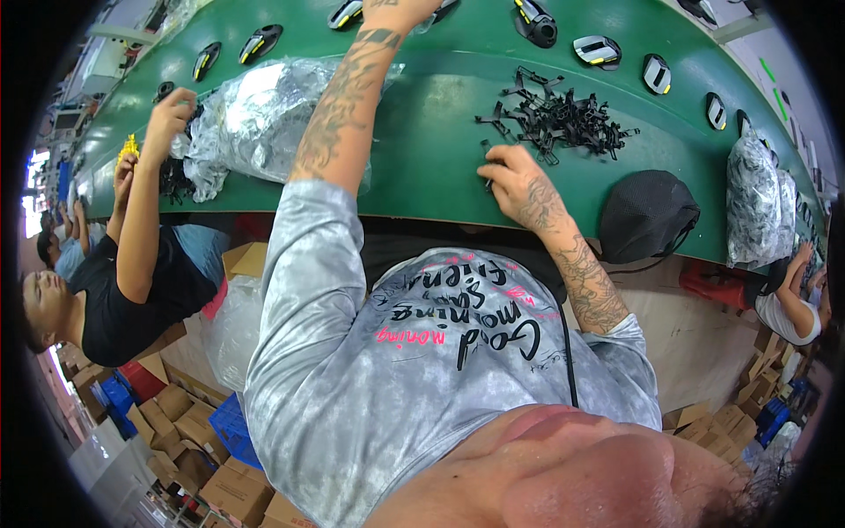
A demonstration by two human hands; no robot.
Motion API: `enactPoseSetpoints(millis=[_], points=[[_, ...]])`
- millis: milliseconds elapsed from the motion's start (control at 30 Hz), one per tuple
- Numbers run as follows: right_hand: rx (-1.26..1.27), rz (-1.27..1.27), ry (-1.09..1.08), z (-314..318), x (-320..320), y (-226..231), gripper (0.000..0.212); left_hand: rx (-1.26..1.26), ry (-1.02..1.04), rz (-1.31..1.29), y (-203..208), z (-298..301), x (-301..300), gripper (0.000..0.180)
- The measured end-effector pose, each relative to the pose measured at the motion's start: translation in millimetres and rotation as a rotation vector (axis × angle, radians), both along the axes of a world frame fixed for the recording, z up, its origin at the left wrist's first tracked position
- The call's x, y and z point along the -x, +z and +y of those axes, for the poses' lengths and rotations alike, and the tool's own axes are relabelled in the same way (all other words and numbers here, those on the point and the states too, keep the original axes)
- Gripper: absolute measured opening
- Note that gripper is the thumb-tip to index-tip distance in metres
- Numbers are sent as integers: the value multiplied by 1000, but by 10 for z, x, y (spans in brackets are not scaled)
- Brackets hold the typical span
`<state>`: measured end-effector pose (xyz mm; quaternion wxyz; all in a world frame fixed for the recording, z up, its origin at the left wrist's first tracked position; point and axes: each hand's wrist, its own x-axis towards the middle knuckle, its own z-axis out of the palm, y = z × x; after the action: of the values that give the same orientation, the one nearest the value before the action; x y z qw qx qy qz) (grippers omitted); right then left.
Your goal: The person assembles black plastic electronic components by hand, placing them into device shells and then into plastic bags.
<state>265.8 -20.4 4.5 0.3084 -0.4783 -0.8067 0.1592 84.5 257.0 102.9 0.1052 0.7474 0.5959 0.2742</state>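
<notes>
My left arm stretches to the far side of the green table, and my left hand (398,12) is cut off by the top edge, so its fingers are hidden. Beside it, part of a black-and-silver, mouse-shaped device (444,12) shows. My right hand (521,187) is low over the near part of the table with its fingers curled together. A small black piece pokes out between those fingertips, probably a black plastic bracket. Just beyond that hand lies a loose pile of black plastic brackets (563,119).
More mouse-shaped devices (597,51) are spaced along the far strip. A clear plastic bag (273,114) lies left, a black mesh bag (647,216) right, another plastic bag (753,202) farther right. At left, a co-worker (145,282) handles something yellow. Cardboard boxes (238,488) stand behind.
</notes>
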Motion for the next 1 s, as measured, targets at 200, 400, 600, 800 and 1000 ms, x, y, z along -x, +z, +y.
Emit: enactPoseSetpoints(millis=[200, 400, 600, 800, 1000], points=[[8, -24, 45, -145, -40, 147, 39, 106, -62, 400, -264, 460, -262, 74], [167, -96, -370, -293, 180, 120, 48, 416, 24, 303, -478, 798, -198, 87], [163, 135, -238, -145, 263, 92, 29, 88, 40, -356, -449, 427, 95, 54], [673, 1018, -116, -58, -43, 632, 19, 585, -355, -1431, -346, -1209, 22, 25], [634, 908, -14, 178, -98, 1068, 29, 561, -375, -1487, -392, -2049, 19, 35]])
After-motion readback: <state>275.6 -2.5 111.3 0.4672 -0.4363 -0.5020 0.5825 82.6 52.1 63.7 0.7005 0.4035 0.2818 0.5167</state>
